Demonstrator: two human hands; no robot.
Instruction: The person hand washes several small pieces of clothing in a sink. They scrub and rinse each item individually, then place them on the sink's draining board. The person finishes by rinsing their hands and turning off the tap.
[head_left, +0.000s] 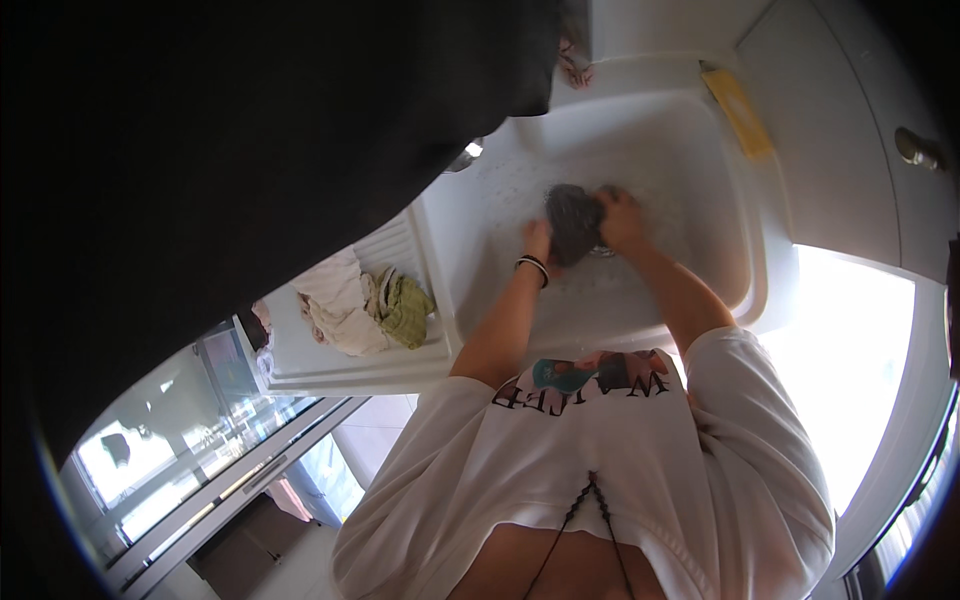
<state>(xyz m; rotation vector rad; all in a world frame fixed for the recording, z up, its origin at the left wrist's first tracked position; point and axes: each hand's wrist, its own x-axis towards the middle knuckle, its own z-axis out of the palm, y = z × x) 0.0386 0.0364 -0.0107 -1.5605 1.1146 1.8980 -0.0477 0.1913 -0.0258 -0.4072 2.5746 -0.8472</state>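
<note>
A dark grey, wet-looking cloth (573, 225) is held over the basin of a white sink (517, 315), near the metal drain (602, 251). My left hand (537, 241), with a black-and-white band at the wrist, grips its left side; part of that hand is hidden by the fabric. On the opposite side, my right hand (621, 217) has its fingers closed on the cloth's edge. Bubbles or droplets dot the basin floor around both hands.
Left of the basin, a ribbed washboard ledge (386, 238) adjoins a shelf with a cream cloth (341, 300) and a green cloth (405, 307). A yellow cloth (739, 112) lies on the right rim. Something black blocks the upper left. A cabinet knob (919, 148) protrudes at right.
</note>
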